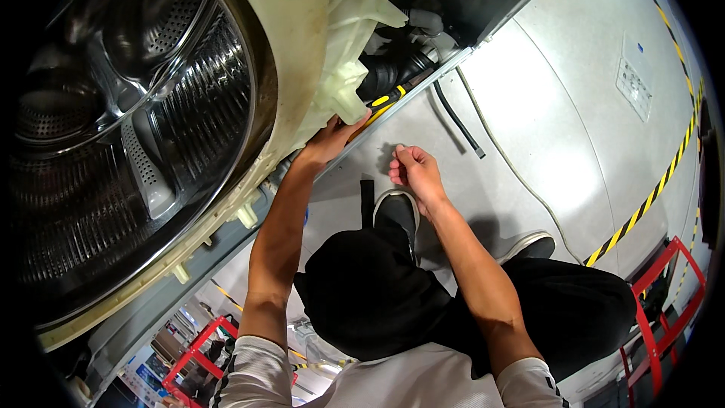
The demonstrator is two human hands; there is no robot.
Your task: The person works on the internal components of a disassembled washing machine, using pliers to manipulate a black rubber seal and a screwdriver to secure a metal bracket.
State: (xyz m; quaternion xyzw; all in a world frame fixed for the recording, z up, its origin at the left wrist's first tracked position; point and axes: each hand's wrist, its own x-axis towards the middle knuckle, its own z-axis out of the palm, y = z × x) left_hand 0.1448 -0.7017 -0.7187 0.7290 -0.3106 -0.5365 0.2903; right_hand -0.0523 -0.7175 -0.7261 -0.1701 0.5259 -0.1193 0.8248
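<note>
My left hand reaches under the pale plastic tub of an opened washing machine. Its fingers are closed at the handles of what look like pliers, black and yellow. They slant up toward a black ribbed hose beneath the tub; the tub and hose hide part of the grip and the jaws. My right hand hovers over the floor, apart from the machine. Its fingers are curled, with the thumb against the forefinger; anything between them is too small to make out.
The perforated steel drum fills the left. A metal cabinet edge runs beside the hose. On the floor lie a short black tube, a pale cable and striped tape. Red metal frames stand at lower right and lower left.
</note>
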